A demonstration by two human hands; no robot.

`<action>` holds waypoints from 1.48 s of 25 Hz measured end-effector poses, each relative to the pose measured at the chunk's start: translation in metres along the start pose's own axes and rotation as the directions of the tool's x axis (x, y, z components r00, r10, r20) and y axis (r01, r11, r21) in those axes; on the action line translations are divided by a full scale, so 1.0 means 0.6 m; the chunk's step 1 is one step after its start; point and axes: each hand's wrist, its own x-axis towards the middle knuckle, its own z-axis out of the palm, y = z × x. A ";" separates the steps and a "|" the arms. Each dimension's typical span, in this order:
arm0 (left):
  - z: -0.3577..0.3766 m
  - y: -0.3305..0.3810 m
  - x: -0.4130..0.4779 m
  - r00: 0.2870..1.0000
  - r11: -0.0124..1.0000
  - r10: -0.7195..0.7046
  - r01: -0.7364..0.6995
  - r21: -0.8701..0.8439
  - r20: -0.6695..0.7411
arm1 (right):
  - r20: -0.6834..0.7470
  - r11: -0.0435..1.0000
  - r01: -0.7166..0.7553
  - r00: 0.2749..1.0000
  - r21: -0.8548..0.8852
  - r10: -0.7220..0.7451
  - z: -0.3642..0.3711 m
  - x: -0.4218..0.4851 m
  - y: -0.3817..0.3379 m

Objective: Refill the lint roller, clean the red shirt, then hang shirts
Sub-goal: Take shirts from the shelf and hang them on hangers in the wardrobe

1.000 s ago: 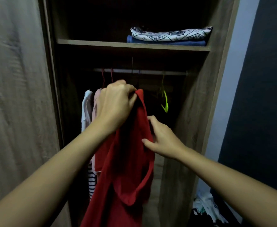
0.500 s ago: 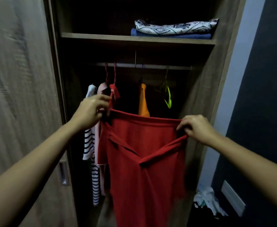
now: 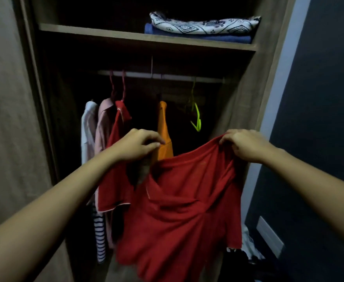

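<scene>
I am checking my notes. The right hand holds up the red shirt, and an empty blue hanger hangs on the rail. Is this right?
Not quite. In the head view the empty hanger on the rail is yellow-green, not blue. The right hand does hold up the red shirt.

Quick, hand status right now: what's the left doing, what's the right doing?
Left hand: closed, pinching the left top edge of the red shirt; the grip is partly hidden under the hand.
Right hand: closed, gripping the red shirt's right top edge.
</scene>
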 end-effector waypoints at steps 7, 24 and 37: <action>0.070 0.050 0.164 0.982 0.957 -0.094 0.043 -0.289 -0.163 | 0.153 0.874 0.018 0.986 -0.485 0.064 0.045 0.053 0.048; 0.137 0.030 0.438 0.842 0.330 -0.539 0.209 -0.921 -0.003 | 0.154 0.802 -0.054 0.971 -0.595 0.180 0.086 0.060 0.048; 0.111 0.075 0.179 0.872 0.175 -0.467 0.258 -0.950 0.151 | 0.225 0.835 -0.044 0.954 -0.549 0.199 0.075 0.053 0.030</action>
